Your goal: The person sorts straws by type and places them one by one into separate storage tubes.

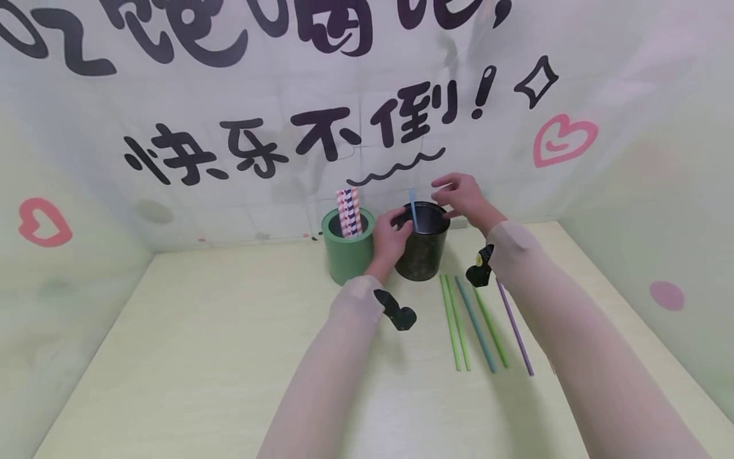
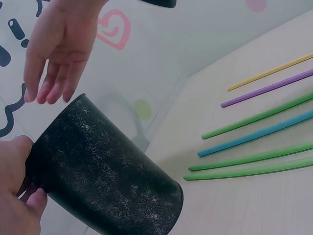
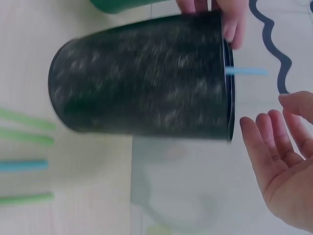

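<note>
A black bucket (image 1: 421, 260) stands towards the back of the table, and my left hand (image 1: 391, 242) grips its rim from the left with thumb and fingers. One light blue straw (image 1: 412, 203) leans inside the bucket, its end poking above the rim. My right hand (image 1: 464, 196) is at the rim's right side, holding nothing. In the right wrist view its fingers (image 3: 276, 147) are loosely bent beside the bucket's mouth, apart from the blue straw. The inside bottom of the bucket is hidden.
Left of the bucket, a green bucket (image 1: 346, 255) holds several patterned paper straws (image 1: 350, 213). Loose straws lie in front on the table: green ones (image 1: 453, 322), a teal one (image 1: 476, 325), a purple one (image 1: 516, 328) and a yellow one (image 2: 269, 73). A printed cloth wall (image 1: 275, 210) stands behind.
</note>
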`<state>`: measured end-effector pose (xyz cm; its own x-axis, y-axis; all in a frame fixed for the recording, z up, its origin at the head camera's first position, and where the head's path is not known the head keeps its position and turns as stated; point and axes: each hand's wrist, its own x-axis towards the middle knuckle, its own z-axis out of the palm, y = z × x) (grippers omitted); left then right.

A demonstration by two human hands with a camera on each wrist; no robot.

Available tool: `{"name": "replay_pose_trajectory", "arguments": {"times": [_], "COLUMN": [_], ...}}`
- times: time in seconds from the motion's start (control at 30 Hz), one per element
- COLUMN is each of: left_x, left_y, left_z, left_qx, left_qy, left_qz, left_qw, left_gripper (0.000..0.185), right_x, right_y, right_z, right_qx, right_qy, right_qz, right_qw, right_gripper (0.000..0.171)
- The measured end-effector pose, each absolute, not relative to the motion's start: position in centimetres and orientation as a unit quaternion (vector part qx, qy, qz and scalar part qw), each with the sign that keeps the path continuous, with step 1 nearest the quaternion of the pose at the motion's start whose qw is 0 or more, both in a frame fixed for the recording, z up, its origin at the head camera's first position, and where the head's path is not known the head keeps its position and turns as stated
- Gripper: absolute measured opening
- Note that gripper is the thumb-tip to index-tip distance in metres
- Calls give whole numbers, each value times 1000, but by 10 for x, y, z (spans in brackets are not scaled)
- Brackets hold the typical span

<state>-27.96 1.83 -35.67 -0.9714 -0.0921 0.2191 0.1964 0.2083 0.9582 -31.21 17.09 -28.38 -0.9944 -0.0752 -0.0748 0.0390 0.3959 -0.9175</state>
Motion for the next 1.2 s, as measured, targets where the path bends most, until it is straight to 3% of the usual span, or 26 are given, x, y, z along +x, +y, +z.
{"name": "replay_pose_trajectory", "arguments": {"times": [0.3,0.57,1.2], "left_x": [-277,-278,-279], "left_y": [15,16,18], "left_z": [-355,-356,-356], "left_qx": [-28,-26,-34], "left_qy": [-776,-779,-778], "left_qz": [-621,-618,-620], "left_qw": [109,104,97], "left_gripper": [34,34,35], "right_x": [-298,-281,-231], "right_y": [209,246,337], "right_z": [-289,-304,-390], "right_qx": [-16,-5,75], "right_qy": [849,847,844], "right_qz": [-525,-526,-515], "right_qw": [54,73,129], "right_gripper": [34,42,51]}}
